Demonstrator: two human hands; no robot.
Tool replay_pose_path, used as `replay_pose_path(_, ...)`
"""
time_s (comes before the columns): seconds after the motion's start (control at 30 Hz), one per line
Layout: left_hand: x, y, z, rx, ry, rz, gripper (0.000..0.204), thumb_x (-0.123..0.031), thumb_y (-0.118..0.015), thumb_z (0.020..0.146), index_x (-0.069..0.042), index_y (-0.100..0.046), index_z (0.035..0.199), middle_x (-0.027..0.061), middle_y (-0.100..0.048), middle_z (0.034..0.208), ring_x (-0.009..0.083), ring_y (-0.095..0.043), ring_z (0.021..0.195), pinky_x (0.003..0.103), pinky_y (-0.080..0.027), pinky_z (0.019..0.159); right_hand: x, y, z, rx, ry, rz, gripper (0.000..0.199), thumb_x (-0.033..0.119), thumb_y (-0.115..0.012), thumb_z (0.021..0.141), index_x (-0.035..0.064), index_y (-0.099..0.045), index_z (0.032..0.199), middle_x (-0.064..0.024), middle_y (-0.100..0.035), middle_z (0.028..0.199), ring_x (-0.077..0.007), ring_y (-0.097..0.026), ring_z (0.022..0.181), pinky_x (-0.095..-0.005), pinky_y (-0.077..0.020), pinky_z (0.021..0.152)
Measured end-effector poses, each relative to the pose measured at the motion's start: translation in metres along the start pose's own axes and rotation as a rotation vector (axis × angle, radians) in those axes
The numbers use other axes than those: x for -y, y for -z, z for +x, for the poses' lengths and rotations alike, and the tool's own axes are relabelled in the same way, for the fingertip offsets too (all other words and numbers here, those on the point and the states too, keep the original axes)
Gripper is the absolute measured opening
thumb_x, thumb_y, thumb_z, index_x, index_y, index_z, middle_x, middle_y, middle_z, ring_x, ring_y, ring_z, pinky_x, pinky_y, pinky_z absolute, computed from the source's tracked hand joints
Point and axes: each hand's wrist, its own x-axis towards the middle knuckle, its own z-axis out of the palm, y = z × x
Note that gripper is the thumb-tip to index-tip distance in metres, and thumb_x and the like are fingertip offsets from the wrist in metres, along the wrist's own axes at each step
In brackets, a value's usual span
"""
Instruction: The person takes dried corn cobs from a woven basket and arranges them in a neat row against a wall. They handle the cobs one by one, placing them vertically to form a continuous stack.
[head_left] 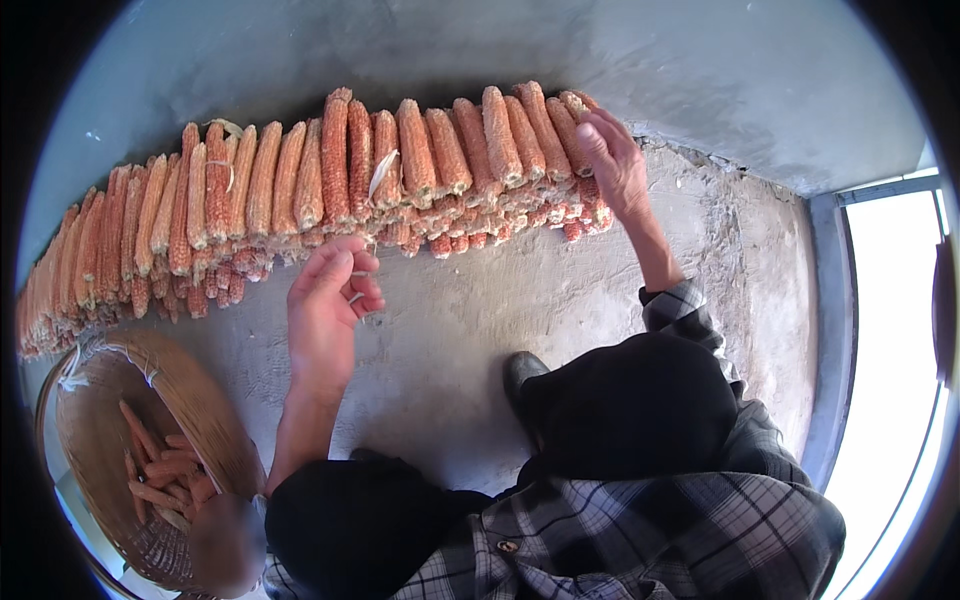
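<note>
A long stack of bare corn cobs (415, 150), orange to reddish, is piled in layers along the wall, with the top cobs lying side by side. At its right end my right hand (615, 165) rests against the outermost cob (567, 135), fingers extended and thumb toward me. Part of that cob is hidden by the hand. In front of the stack's middle, my left hand (335, 290) hovers with its fingers loosely curled and apart. Nothing that I can make out is in it. A pale strip of husk (382, 172) lies on the cobs just beyond.
At the lower left stands a deep woven basket (185, 370) with several cobs (165, 465) at its bottom. A grey wall (700, 70) rises behind the stack. Concrete floor (450, 310) lies before my knees, and a bright doorway (890, 330) opens at the right.
</note>
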Motion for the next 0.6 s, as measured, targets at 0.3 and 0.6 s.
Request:
replay_pose_path(0.3, 0.011, 0.001, 0.006, 0.020, 0.030, 0.017, 0.022, -0.021, -0.051, 0.094, -0.007, -0.058, 0.109, 0.0023, -0.060, 0.092, 0.0105, -0.055, 0.074, 0.028, -0.047, 0.066, 0.001, -0.023, -0.008, -0.281, 0.169, -0.272, 0.036, 0.033, -0.051, 0.094, 0.0036, -0.067, 0.106, -0.0099, -0.064, 0.117, -0.0281, -0.060, 0.108, -0.0349, -0.0450, 0.092)
replay_pose_path(0.6, 0.010, -0.002, 0.001, 0.045, 0.007, -0.020, 0.021, -0.018, -0.052, 0.094, -0.005, -0.059, 0.108, 0.0048, -0.061, 0.091, 0.0108, -0.055, 0.073, 0.028, -0.049, 0.065, -0.010, -0.027, -0.003, -0.348, 0.212, -0.303, 0.027, 0.027, -0.052, 0.092, 0.0075, -0.070, 0.099, -0.0063, -0.067, 0.108, -0.0268, -0.063, 0.098, -0.0372, -0.0474, 0.087)
